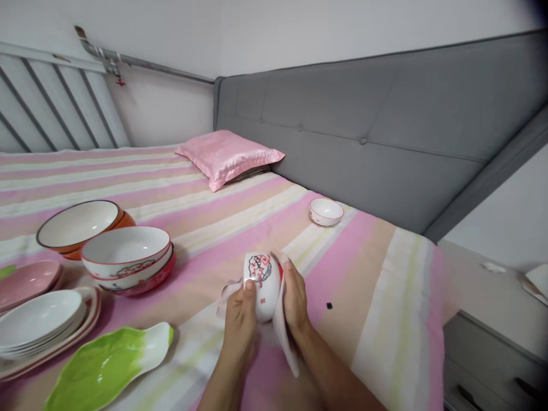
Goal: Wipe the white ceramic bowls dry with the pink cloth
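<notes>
Nearest the camera, a green leaf-shaped dish point(107, 365) is lying on the striped bed sheet point(377, 297), at the lower left. Just right of it, both forearms are reaching in, and the two hands are meeting around a painted bowl point(262, 282) held tipped on its side just above the bed, its red blossom pattern facing up.

The left hand point(242, 319) is closing its grip on the bowl's near side, thumb pressing on the white wall. The right hand point(295, 297) is clamping the far side through a pale cloth point(285, 339), which is wrapping around the bowl and hanging down over the wrist. The hands appear to be wiping the bowl with the cloth.

To do this well, the left hand should be carrying the bowl's weight while the right slides the cloth. Glazed ware is likely to be slick, so working low over the soft bed is sensible. The loose tail of cloth could snag, so gathering it into the palm would help.

Further left, stacked white plates point(38, 317) are sitting beside a pink plate point(25, 282). Behind them, stacked red-and-white bowls point(126, 257) are touching an orange bowl point(79, 225). Well apart to the right, a small rimmed bowl point(326, 211) is resting alone on the sheet. Beyond, a pink pillow point(229, 154) is lying against the grey headboard point(385, 131).
</notes>
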Available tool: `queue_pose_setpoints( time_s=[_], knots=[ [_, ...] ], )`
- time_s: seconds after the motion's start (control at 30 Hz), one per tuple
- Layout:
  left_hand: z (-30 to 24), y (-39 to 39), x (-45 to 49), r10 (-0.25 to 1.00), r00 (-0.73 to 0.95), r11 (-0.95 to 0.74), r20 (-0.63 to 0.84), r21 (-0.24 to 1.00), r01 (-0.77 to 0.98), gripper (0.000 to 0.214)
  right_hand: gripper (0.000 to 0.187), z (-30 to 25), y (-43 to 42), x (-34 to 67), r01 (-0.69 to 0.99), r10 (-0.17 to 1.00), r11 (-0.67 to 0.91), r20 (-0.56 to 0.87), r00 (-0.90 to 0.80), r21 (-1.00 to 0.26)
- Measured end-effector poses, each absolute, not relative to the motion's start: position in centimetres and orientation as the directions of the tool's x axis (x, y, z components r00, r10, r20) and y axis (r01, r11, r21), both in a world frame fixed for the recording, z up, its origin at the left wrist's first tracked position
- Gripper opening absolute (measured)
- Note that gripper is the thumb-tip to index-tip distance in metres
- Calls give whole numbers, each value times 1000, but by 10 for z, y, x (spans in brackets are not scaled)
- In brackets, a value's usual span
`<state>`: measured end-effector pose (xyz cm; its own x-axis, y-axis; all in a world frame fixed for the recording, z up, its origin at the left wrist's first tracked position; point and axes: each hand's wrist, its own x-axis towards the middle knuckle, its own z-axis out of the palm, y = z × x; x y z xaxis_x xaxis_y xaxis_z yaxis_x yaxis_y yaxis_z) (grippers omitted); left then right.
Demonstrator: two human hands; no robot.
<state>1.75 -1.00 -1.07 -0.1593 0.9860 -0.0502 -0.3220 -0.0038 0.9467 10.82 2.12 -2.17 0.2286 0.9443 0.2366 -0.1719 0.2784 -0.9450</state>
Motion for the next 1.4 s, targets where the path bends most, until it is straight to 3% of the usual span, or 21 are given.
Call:
queue_pose_setpoints(
  time_s=[0.07,0.13,0.23,0.33,0.4,0.57,0.73,1.1,1.4],
  knots=[
    [-8,-8,18,970,-198,25,-140,870,-492,46,46,-24,21,106,-246,946,270,208,248,-931],
    [-3,-6,18,944,-237,31,-230,777,-629,42,47,-24,19,104,-206,929,316,257,268,-926],
    [4,-3,17,922,-243,33,-300,688,-725,39,47,-25,16,104,-47,879,389,355,318,-920],
    [5,-3,17,931,-211,36,-299,647,-761,38,34,-25,17,106,172,779,483,511,364,-859],
    [5,-3,16,932,-200,35,-301,626,-779,37,26,-24,17,108,302,731,533,610,306,-790],
    [7,-1,12,930,-194,27,-312,585,-810,41,36,-18,11,106,447,704,597,702,105,-666],
    [11,1,8,914,-200,40,-354,568,-822,43,46,-18,5,100,482,669,656,743,-14,-581],
    [4,5,-6,908,-123,69,-400,433,-899,53,33,-8,5,103,539,500,727,866,9,-425],
    [3,4,-6,953,-38,82,-300,377,-923,52,46,-21,10,110,557,558,692,830,-8,-459]
  ],
)
